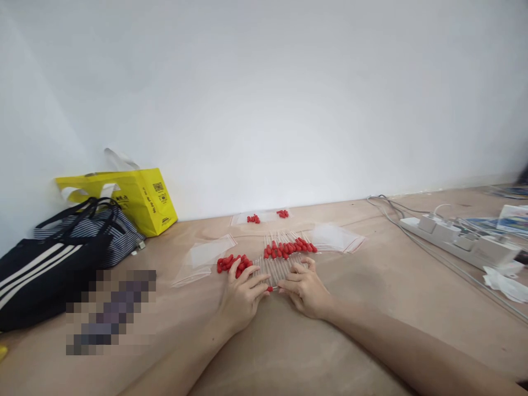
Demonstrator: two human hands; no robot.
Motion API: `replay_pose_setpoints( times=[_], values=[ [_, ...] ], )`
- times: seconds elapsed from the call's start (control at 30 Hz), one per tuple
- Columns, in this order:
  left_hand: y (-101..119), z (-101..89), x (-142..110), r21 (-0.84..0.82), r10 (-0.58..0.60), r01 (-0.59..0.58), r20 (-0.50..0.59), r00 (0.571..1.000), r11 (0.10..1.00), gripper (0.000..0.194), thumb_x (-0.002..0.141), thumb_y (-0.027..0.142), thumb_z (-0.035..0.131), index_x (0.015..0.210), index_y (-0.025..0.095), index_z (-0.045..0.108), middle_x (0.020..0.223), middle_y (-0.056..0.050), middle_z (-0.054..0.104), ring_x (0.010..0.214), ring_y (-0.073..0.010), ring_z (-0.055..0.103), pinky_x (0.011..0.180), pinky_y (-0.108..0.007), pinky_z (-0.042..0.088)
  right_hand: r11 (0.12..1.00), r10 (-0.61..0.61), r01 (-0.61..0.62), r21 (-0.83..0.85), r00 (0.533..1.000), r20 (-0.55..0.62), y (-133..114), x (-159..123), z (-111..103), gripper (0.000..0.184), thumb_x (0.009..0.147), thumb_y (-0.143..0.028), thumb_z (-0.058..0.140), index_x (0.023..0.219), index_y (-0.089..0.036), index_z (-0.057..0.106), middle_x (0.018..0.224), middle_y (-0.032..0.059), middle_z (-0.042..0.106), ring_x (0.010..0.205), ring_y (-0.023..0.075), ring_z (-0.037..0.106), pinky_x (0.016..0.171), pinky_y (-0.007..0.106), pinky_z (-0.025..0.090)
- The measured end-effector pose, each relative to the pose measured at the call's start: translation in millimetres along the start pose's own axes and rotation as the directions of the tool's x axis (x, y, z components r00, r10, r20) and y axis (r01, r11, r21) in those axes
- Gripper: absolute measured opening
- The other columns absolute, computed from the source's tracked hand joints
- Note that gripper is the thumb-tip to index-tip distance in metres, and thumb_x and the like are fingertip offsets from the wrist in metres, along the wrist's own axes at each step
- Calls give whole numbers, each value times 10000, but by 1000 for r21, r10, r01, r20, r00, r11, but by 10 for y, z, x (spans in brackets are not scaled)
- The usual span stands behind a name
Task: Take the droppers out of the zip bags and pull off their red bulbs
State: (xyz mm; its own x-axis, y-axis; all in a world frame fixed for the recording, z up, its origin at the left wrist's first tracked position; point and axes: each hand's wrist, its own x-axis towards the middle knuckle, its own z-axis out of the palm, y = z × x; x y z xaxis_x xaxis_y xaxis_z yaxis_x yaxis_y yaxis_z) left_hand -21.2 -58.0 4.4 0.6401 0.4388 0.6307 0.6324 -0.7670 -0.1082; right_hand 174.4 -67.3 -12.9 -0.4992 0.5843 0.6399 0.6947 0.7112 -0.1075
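Note:
On the wooden table lies a row of glass droppers with red rubber bulbs, their clear tubes side by side. A second cluster of red bulbs sits left of it, beside my left hand. My left hand is closed with its fingertips at a single red dropper bulb near the front of the row. Facing it, my right hand pinches the clear tube end of that same dropper. My fingers partly cover this dropper and the tubes behind.
Clear zip bags lie left and right of the droppers. Another bag with red-bulbed droppers rests near the wall. Yellow and black bags stand left. At right are a power strip, cables and tissue.

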Motion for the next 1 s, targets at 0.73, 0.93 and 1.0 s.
replay_pose_setpoints(
  times=[0.73, 0.93, 1.0],
  values=[
    [-202, -116, -99, -79, -185, 178, -82, 979, 981, 232, 843, 233, 379, 791, 192, 602, 767, -43, 549, 715, -151, 512, 657, -276, 434, 943, 311, -314, 111, 949, 43, 295, -106, -197, 273, 855, -232, 347, 803, -191, 612, 719, 35, 599, 699, 144, 506, 685, 275, 318],
    [-490, -156, -147, -115, -466, 453, -164, 869, 884, 285, 821, 268, 358, 969, 180, 586, 841, -54, 484, 796, -175, 522, 740, -313, 454, 862, 505, -507, -4, 858, 98, 466, -137, -156, 297, 770, -71, 319, 817, -148, 602, 796, 75, 594, 754, 169, 537, 663, 245, 373],
    [-619, -183, -162, -104, -558, 548, -143, 817, 830, 302, 796, 274, 362, 965, 170, 590, 826, -57, 492, 797, -185, 530, 738, -320, 460, 852, 524, -521, -56, 846, 101, 496, -149, -97, 303, 748, -43, 322, 829, -135, 599, 799, 92, 582, 757, 176, 532, 668, 250, 377]
  ],
)
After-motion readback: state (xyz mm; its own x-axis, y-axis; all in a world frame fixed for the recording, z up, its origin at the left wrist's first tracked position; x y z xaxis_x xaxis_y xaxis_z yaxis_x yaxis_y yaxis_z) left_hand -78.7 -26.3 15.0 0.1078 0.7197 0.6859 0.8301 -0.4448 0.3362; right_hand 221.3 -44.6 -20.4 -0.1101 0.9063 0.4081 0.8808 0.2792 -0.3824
